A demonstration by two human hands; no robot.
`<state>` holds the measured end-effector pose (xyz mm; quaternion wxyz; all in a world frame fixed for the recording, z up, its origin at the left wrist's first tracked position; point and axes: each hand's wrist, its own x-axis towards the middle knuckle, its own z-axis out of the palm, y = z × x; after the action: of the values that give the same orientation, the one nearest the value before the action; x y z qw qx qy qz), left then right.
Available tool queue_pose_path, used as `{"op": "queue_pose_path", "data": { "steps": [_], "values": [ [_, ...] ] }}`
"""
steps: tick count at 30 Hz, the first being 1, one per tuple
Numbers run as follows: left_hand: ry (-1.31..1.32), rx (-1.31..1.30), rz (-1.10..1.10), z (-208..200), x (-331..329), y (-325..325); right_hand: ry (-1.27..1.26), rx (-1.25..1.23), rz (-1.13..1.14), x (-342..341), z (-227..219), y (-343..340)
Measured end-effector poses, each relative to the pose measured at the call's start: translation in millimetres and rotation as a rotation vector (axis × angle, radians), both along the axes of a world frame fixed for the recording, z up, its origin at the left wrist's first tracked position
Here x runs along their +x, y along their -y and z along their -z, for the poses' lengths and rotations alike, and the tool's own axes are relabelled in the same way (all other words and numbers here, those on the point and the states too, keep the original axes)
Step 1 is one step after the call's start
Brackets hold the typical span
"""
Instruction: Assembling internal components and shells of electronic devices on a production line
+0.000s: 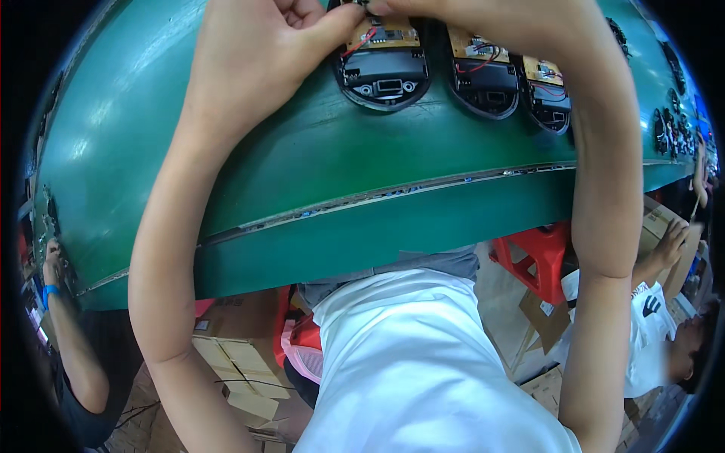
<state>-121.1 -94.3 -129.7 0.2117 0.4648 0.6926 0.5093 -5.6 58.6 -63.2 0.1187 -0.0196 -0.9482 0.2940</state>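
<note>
An opened black computer mouse base point(385, 90) lies on the green table at the top, its tan circuit board and a red wire exposed. Above its board, the thumb tips of my left hand point(264, 38) and my right hand point(453, 9) come together. My left fingers are curled in a pinch, and my right fingers look closed, though the picture's top edge cuts them off. Whatever small part they hold is hidden. To the right sit a second mouse base point(487, 94) and a third mouse base point(547, 106), partly behind my right forearm.
The green table point(340, 151) has a raised strip along its near side, with small bits caught in it. Dark parts point(672, 132) lie at far right. Co-workers' arms show at both sides. Below are a red stool point(536, 257) and cardboard boxes point(242, 332).
</note>
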Motion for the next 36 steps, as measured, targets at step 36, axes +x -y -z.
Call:
{"op": "queue_pose_path", "data": {
  "steps": [36],
  "values": [
    [-0.476,0.034,0.06,-3.0,-22.2,24.9,-0.075,0.281,0.334,119.0,20.5,-41.9]
  ]
}}
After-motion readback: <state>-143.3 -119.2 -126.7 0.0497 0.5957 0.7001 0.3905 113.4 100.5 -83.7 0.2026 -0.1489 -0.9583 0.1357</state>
